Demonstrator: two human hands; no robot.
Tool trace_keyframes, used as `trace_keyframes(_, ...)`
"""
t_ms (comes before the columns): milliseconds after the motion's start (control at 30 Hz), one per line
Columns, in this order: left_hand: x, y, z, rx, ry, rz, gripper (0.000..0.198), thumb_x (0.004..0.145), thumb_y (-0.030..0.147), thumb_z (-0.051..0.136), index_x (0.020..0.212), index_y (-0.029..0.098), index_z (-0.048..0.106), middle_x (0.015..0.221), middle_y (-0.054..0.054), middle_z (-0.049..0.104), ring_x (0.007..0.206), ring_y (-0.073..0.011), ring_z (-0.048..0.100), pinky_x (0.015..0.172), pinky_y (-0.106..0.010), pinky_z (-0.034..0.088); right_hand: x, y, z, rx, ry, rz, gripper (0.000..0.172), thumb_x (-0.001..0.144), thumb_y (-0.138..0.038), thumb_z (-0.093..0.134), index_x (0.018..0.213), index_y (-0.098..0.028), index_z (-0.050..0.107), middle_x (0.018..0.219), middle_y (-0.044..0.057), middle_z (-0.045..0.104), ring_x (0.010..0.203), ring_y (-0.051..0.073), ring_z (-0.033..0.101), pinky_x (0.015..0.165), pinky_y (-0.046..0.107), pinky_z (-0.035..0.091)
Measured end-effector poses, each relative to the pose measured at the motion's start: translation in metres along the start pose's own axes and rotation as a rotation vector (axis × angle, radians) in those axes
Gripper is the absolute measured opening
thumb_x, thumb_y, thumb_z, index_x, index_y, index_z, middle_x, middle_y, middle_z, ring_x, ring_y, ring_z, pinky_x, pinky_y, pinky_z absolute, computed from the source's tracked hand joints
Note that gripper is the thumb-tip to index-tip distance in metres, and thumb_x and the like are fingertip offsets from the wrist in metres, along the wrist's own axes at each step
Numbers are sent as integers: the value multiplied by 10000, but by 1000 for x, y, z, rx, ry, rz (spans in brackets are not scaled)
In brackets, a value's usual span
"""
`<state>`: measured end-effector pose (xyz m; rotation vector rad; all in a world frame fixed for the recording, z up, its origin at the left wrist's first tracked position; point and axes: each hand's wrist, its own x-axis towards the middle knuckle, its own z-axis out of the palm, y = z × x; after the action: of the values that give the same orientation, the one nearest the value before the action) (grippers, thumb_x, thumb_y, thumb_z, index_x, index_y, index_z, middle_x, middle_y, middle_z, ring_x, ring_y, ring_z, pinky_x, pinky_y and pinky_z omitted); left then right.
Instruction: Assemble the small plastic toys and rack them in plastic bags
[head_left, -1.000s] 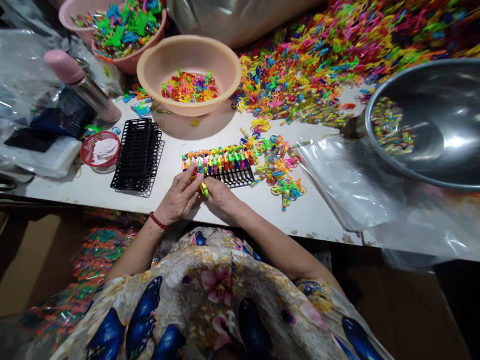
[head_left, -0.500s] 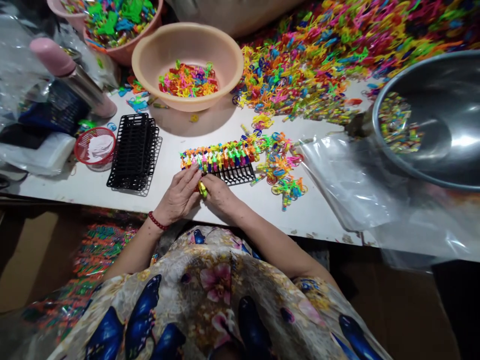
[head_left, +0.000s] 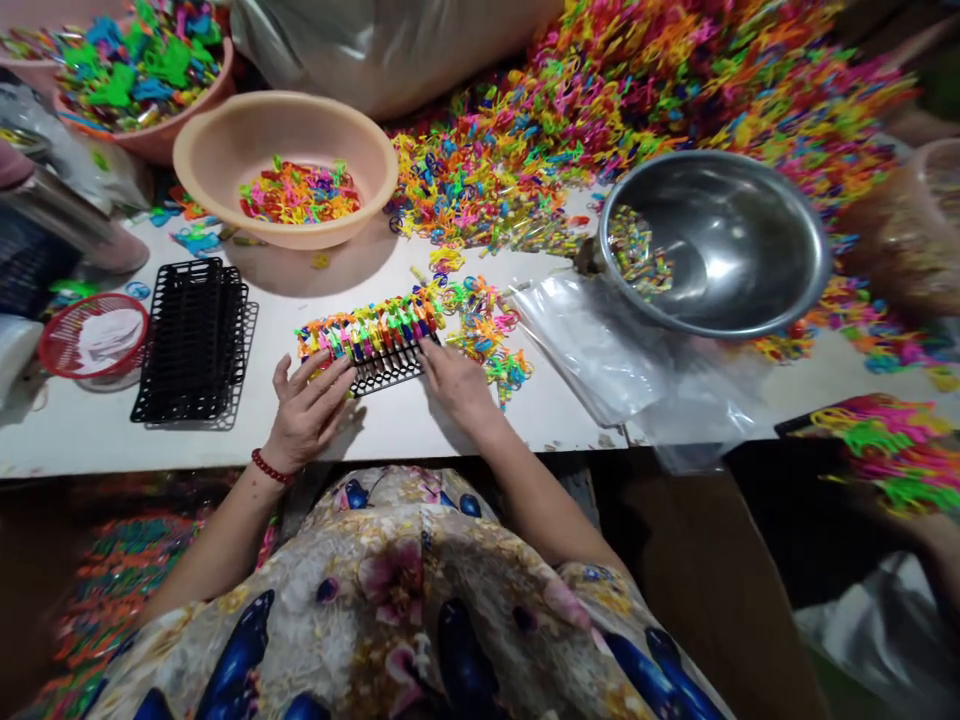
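Note:
A black plastic rack point(head_left: 390, 372) lies on the white table in front of me, with a row of small multicoloured plastic toys point(head_left: 367, 328) along its far side. Over the rack's left end rests my left hand point(head_left: 306, 408), its fingers stretched and somewhat apart, covering some of the toys. My right hand point(head_left: 459, 388) grips the rack's right end, fingertips at its edge. Just beyond that end, more loose colourful toys point(head_left: 491, 335) lie in a small heap.
Stacked black racks point(head_left: 187, 345) and a red basket point(head_left: 56, 340) of white slips stand left. Behind are a peach basin point(head_left: 285, 115) and a large toy pile point(head_left: 600, 90). Clear plastic bags point(head_left: 600, 350) and a steel bowl point(head_left: 720, 320) lie right. A co-worker's arm point(head_left: 934, 545) shows far right.
My hands were close together at the rack's near side with a yellow-green piece between them. They have parted to the rack's two ends. The view has turned right.

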<state>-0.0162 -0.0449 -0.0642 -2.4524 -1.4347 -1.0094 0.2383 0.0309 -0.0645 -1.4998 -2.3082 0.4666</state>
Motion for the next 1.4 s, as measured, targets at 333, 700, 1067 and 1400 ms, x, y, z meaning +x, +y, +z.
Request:
trace_keyframes(333,3,0,8,-55,-17,25,464,930,193,531,1389,260,555,1331,-93,677,1334,-252,567,1160,-510,330,-5,43,-28,-261,91,226,267,1016,-360,469,982,-173,656,908,138,698,747,230,631,654,302,398)
trace_keyframes(700,4,0,10,-73,1,-12,579,937,185,539,1504,237,436,1329,-124,671,1301,-261,588,1076,-463,394,-28,3,2,507,131,195,307,921,-414,554,1141,-204,595,865,47,717,740,203,656,695,302,503)
trace_keyframes(1067,4,-1,9,-80,3,19,641,963,188,466,1576,204,276,1429,-158,589,1373,-240,520,1149,-477,350,2,-43,63,623,-3,-243,249,955,-329,539,1096,-161,657,1053,121,706,953,226,651,865,338,514)
trace_keyframes(1400,3,1,9,-84,-33,-46,610,983,222,408,1578,221,271,1467,-158,557,1370,-247,528,1140,-487,353,12,-47,78,620,-57,-364,147,910,-159,501,949,-174,641,907,64,650,828,186,573,767,278,465)
